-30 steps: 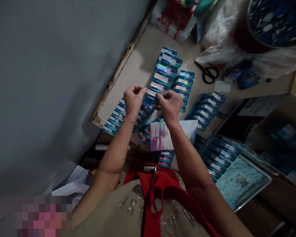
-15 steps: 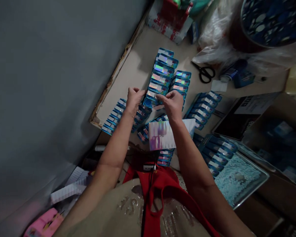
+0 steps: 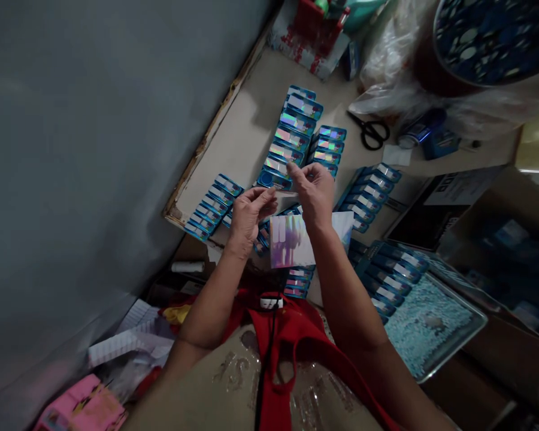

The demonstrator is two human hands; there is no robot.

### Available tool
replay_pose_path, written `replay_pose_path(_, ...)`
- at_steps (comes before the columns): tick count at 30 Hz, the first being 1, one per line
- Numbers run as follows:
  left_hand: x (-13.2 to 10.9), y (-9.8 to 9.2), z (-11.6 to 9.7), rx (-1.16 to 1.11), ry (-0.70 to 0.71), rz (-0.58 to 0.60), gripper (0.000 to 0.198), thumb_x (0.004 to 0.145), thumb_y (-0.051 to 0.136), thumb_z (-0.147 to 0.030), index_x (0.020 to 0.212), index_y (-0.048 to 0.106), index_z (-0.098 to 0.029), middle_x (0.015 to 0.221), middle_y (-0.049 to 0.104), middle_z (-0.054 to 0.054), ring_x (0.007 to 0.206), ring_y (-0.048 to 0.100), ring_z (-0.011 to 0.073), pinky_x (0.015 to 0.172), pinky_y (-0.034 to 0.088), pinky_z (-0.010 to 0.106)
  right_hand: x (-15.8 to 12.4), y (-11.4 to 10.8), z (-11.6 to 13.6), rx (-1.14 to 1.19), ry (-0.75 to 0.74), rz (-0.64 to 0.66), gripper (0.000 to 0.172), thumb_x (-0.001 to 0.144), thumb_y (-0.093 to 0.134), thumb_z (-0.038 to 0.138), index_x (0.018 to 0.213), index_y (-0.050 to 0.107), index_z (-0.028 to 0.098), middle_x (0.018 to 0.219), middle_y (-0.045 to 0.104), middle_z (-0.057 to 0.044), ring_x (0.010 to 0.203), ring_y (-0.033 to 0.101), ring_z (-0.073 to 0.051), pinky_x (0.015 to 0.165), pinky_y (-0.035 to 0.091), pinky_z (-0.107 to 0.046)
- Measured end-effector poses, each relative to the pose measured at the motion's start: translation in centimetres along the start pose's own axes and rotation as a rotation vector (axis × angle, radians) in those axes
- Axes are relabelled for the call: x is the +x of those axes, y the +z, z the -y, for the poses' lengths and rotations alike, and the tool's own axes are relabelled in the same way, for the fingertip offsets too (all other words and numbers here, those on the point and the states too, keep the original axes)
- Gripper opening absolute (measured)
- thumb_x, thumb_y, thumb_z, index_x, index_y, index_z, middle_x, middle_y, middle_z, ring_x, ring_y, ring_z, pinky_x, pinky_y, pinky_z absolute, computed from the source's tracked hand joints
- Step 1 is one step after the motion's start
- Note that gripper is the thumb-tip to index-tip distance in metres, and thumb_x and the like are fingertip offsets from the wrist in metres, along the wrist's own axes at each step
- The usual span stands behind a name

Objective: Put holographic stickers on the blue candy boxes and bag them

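Note:
My left hand point(image 3: 253, 214) has its thumb and forefinger closed at the left end of a thin pale sticker strip point(image 3: 287, 193). My right hand point(image 3: 315, 188) is closed around the strip's other end, its thumb and forefinger tips pinched a little higher. Just beyond both hands runs a row of small blue boxes point(image 3: 291, 139), several bearing shiny holographic stickers; the nearest box has a round dark-blue spot. A holographic sticker sheet point(image 3: 291, 242) lies below my right wrist, partly hidden by my forearm.
More blue box rows stand left point(image 3: 213, 206) and right point(image 3: 369, 197). Black scissors point(image 3: 374, 133) lie behind, near a plastic bag point(image 3: 388, 66) and a large tub point(image 3: 435, 54). A clear tray point(image 3: 444, 326) of pale-blue bits sits at the right. A wall point(image 3: 94, 149) bounds the left.
My left hand has drawn back from the box row toward me and now meets the strip by my right hand. My right hand has barely moved.

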State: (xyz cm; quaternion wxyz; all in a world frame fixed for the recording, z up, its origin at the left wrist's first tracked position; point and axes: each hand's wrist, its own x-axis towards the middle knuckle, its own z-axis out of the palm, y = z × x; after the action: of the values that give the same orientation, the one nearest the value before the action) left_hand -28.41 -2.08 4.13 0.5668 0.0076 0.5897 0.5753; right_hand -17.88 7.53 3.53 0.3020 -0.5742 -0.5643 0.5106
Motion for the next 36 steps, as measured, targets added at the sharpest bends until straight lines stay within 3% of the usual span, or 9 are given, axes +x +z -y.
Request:
replay_pose_path(3, 0.5, -0.5, -0.5, 0.035, 0.056, -0.04, 0.047, 0.058, 0.096, -0.05, 0.077, 0.068, -0.016, 0.07, 0.068, -0.001, 0.059, 0.064, 0.0089, 0.06, 0.056, 0.02, -0.6, -0.9, -0.1, 0.057, 0.01, 0.119, 0.046, 0.091, 0.065, 0.065, 0.077, 0.049, 0.025, 0.067, 0.047, 0.005, 0.063, 0.047, -0.011, 0.061, 0.039, -0.028)
replay_pose_path(6, 0.1, -1.2, -1.6, 0.169, 0.162, -0.076, 0.042, 0.065, 0.093, -0.049, 0.076, 0.069, -0.016, 0.069, 0.069, 0.0, 0.058, 0.065, 0.0094, 0.059, 0.056, 0.02, -1.3, -1.8, -0.3, 0.161, 0.037, 0.247, 0.043, 0.078, 0.082, 0.057, 0.091, 0.056, 0.026, 0.073, 0.054, 0.005, 0.067, 0.054, -0.012, 0.063, 0.045, -0.028)
replay_pose_path(9, -0.5, -1.7, -2.6, 0.249, 0.206, -0.085, 0.04, 0.069, 0.091, -0.049, 0.076, 0.068, -0.016, 0.07, 0.07, 0.001, 0.059, 0.066, 0.0104, 0.06, 0.058, 0.021, -2.1, -2.4, -0.1, 0.239, 0.029, 0.293, 0.045, 0.07, 0.089, 0.045, 0.097, 0.058, 0.026, 0.08, 0.062, 0.004, 0.073, 0.06, -0.015, 0.068, 0.051, -0.03)
replay_pose_path(14, -0.4, -1.9, -3.2, 0.272, 0.194, -0.1, 0.039, 0.071, 0.089, -0.048, 0.076, 0.067, -0.017, 0.069, 0.069, 0.0, 0.055, 0.064, 0.01, 0.056, 0.057, 0.02, -3.2, -2.2, 0.3, 0.152, -0.066, 0.233, 0.028, 0.076, 0.083, 0.034, 0.094, 0.063, 0.026, 0.086, 0.069, 0.002, 0.078, 0.063, -0.016, 0.076, 0.054, -0.033)
replay_pose_path(20, 0.6, -2.4, -3.4, 0.433, 0.31, -0.094, 0.026, 0.078, 0.083, -0.039, 0.077, 0.068, -0.018, 0.067, 0.068, -0.001, 0.057, 0.062, 0.0101, 0.056, 0.054, 0.02, -3.3, -1.3, -1.2, 0.311, 0.101, 0.22, 0.037, 0.072, 0.088, 0.04, 0.091, 0.06, 0.026, 0.082, 0.065, 0.003, 0.076, 0.064, -0.016, 0.072, 0.054, -0.032)
replay_pose_path(23, 1.2, -2.3, -4.1, 0.589, 0.372, -0.089, 0.019, 0.082, 0.078, -0.031, 0.074, 0.068, -0.018, 0.063, 0.065, -0.002, 0.057, 0.061, 0.0103, 0.056, 0.052, 0.02, -3.0, -0.9, -1.6, 0.29, 0.107, 0.213, 0.037, 0.073, 0.085, 0.039, 0.092, 0.056, 0.026, 0.079, 0.063, 0.004, 0.073, 0.062, -0.015, 0.071, 0.053, -0.032)
replay_pose_path(30, 4.1, -2.1, -5.0, 0.624, 0.322, -0.12, 0.016, 0.08, 0.079, -0.023, 0.072, 0.067, -0.018, 0.061, 0.064, -0.002, 0.058, 0.062, 0.0116, 0.058, 0.051, 0.022, -0.9, 1.0, -0.8, -0.066, 0.008, 0.068, 0.034, 0.078, 0.075, 0.03, 0.095, 0.045, 0.027, 0.076, 0.057, 0.006, 0.071, 0.058, -0.015, 0.069, 0.045, -0.031)
replay_pose_path(36, 5.4, -2.2, -4.5, 0.538, 0.247, -0.134, 0.017, 0.076, 0.083, -0.02, 0.069, 0.068, -0.017, 0.062, 0.065, -0.001, 0.057, 0.061, 0.0119, 0.06, 0.051, 0.023, -0.4, 2.0, -0.9, -0.268, -0.08, -0.021, 0.033, 0.082, 0.073, 0.039, 0.094, 0.045, 0.028, 0.073, 0.058, 0.006, 0.068, 0.056, -0.016, 0.068, 0.04, -0.031)
